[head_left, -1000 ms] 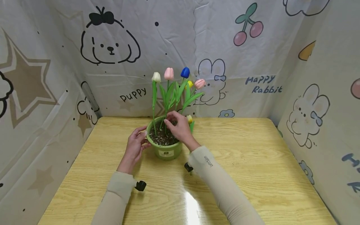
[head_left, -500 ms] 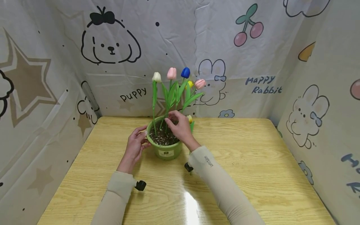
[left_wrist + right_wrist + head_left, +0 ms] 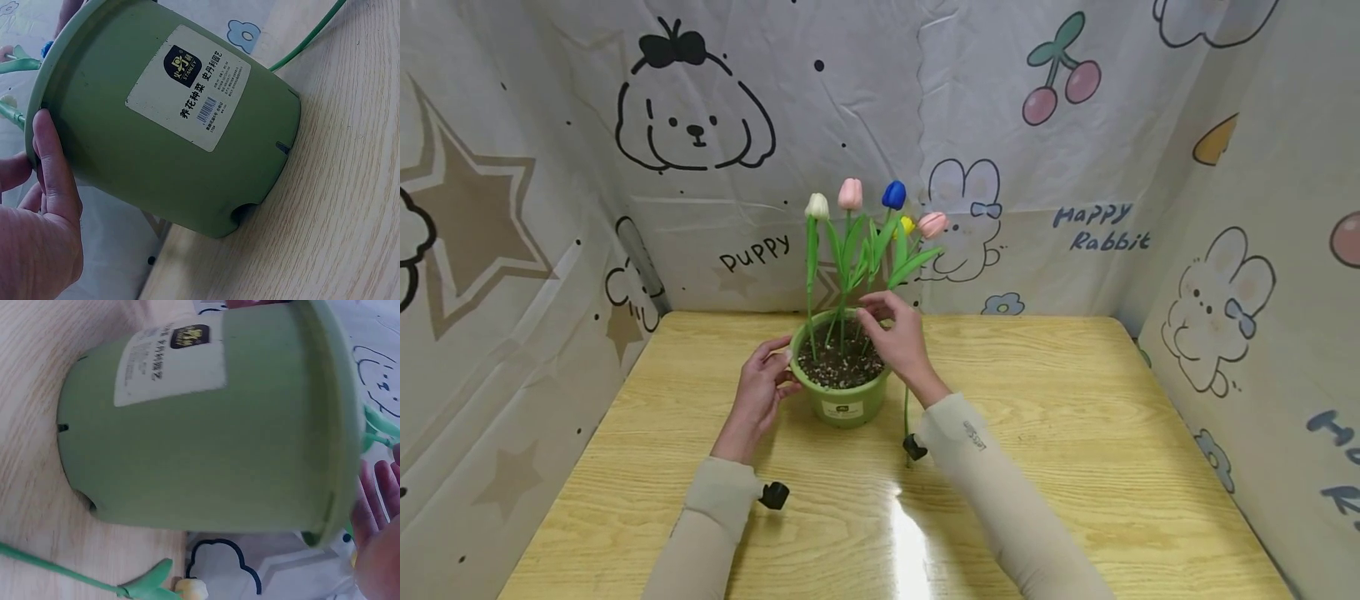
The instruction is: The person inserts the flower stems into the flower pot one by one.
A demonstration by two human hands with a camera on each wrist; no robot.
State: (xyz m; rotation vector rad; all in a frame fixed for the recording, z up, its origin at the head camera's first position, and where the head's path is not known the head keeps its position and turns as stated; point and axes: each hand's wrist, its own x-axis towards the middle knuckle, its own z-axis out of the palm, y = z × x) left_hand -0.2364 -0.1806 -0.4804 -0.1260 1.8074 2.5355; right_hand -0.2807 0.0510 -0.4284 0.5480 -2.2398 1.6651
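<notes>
My left hand grips the left side of a green flower pot, fingers along the outer wall and thumb at the rim, as the left wrist view also shows. Artificial tulips stand in the dark soil: a white tulip, a pink tulip, a blue tulip, a yellow tulip and a second pink tulip. Over the pot's right rim is my right hand, thumb and fingers apart and loosely bent, beside the stems. Its fingers show by the rim in the right wrist view.
A loose tulip with a pale yellow bloom lies on the wooden table right of the pot, mostly hidden behind my right arm in the head view. Printed fabric walls enclose the table at the back and sides.
My right hand has come off the front pink tulip's stem and moved right, toward the rim. That tulip leaned slightly right, then came back left. The left hand stays on the pot.
</notes>
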